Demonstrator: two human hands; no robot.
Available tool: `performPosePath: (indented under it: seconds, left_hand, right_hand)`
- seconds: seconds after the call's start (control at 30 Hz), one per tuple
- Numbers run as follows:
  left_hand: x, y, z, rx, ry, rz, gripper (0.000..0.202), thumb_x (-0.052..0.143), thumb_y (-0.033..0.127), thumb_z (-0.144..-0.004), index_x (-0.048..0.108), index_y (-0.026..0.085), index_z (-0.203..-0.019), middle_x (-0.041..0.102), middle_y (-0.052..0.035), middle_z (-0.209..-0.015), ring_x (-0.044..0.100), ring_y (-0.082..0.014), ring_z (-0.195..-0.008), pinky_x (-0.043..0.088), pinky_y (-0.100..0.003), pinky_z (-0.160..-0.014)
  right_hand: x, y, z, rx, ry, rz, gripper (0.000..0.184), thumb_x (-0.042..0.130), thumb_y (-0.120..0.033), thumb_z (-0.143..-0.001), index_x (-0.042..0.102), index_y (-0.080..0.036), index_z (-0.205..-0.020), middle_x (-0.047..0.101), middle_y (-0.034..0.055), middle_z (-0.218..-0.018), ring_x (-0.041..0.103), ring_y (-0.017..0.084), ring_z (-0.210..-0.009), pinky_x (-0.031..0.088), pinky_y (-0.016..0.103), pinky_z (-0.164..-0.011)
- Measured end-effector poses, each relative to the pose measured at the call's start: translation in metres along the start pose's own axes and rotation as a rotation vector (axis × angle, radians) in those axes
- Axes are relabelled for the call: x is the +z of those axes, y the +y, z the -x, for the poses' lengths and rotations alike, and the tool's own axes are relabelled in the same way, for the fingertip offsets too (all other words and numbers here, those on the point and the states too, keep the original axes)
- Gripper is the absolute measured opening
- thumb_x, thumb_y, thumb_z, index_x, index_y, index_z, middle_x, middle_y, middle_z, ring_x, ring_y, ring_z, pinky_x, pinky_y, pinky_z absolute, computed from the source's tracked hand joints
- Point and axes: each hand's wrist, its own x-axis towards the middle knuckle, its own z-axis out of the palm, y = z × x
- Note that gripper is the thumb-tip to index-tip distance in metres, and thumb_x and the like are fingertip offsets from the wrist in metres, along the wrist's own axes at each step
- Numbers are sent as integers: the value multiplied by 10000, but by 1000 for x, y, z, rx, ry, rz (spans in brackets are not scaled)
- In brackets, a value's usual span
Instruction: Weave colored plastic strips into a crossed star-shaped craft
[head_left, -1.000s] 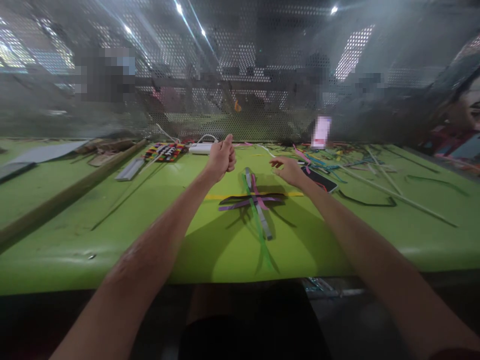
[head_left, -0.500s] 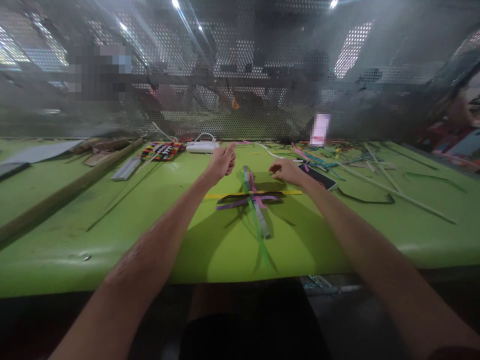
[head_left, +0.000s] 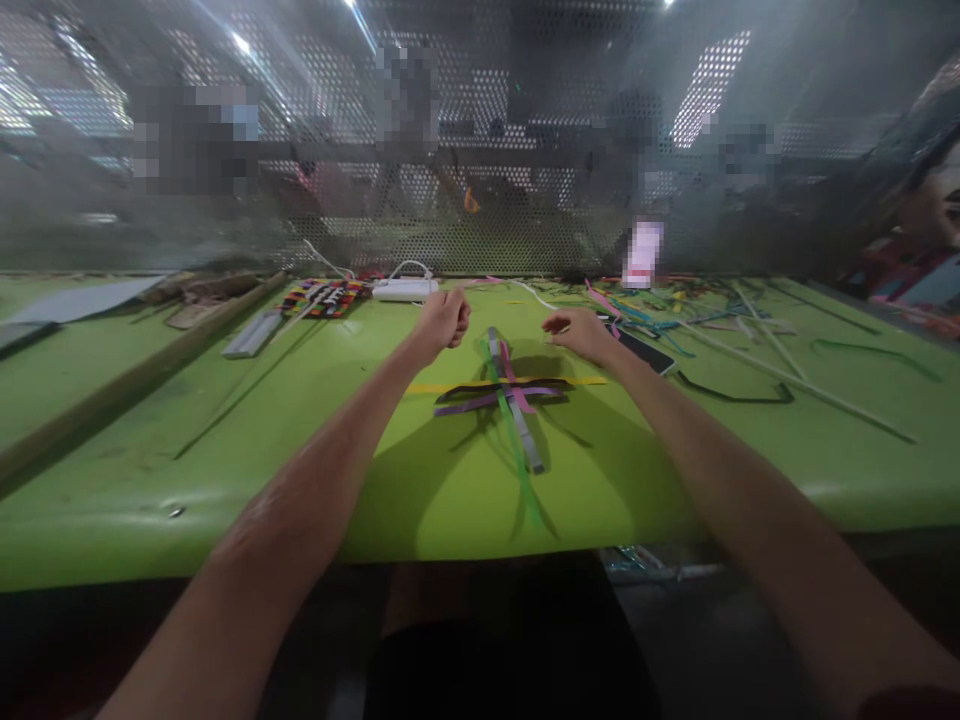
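Crossed plastic strips (head_left: 510, 395) in green, grey, pink, purple, black and yellow lie on the green table (head_left: 225, 440) in front of me. My left hand (head_left: 444, 320) hovers just left of the strips' far ends, curled into a fist. My right hand (head_left: 576, 332) is to their right, fingers bent inward and pinched; I cannot make out anything in it. Both hands are a little beyond the crossing point.
A dark phone (head_left: 645, 350) lies by my right wrist among loose coloured strips (head_left: 675, 315). A white power strip (head_left: 405, 290), a woven multicoloured mat (head_left: 326, 298) and a long wooden bar (head_left: 135, 385) sit at left. A perforated metal screen (head_left: 480, 150) closes the back. A person is at far right.
My left hand lowered slightly and folded its raised thumb into a fist. My right hand drew back a little. The strips have not moved.
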Motion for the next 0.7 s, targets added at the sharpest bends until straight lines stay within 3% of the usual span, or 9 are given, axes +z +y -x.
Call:
performPosePath:
  seconds: [0.2, 0.33, 0.47, 0.57, 0.7]
  left_hand:
    - [4, -1, 0, 13, -21, -22, 539, 428, 222, -1215, 365, 244, -680, 260, 114, -497, 200, -45, -384, 173, -152, -400]
    - [4, 2, -3, 39, -12, -16, 523, 452, 276, -1224, 358, 246, -710, 271, 117, -515, 202, -39, -385, 177, -144, -402]
    - [3, 4, -5, 79, 37, -20, 525, 449, 310, -1234, 355, 248, -721, 277, 115, -516, 226, -39, -377, 174, -157, -408]
    - [2, 2, -5, 111, 55, -65, 544, 433, 288, -1231, 348, 251, -695, 269, 110, -498, 233, -47, -374, 173, -176, -403]
    - [-1, -2, -3, 126, 48, -119, 532, 497, 246, -1195, 357, 246, -683, 297, 106, -486, 232, -44, -380, 194, -167, -400]
  right_hand:
    - [3, 4, -1, 18, -67, 66, 190, 846, -99, -809, 890, -222, -947, 880, 112, -1053, 834, 321, -1000, 674, 480, -992]
    - [5, 6, -3, 17, -108, 94, 169, 843, -88, -797, 883, -179, -933, 881, 134, -1041, 830, 317, -991, 662, 465, -996]
    - [5, 7, -4, 17, -127, 102, 154, 833, -134, -803, 892, -210, -924, 889, 127, -1040, 834, 323, -988, 667, 479, -997]
    - [4, 4, -2, 7, -116, 121, 186, 825, -139, -810, 906, -236, -947, 895, 111, -1031, 835, 326, -984, 671, 480, -999]
    - [-2, -2, 2, -18, -45, 148, 217, 808, -150, -858, 914, -209, -1037, 895, 118, -1158, 823, 342, -1124, 628, 479, -1095]
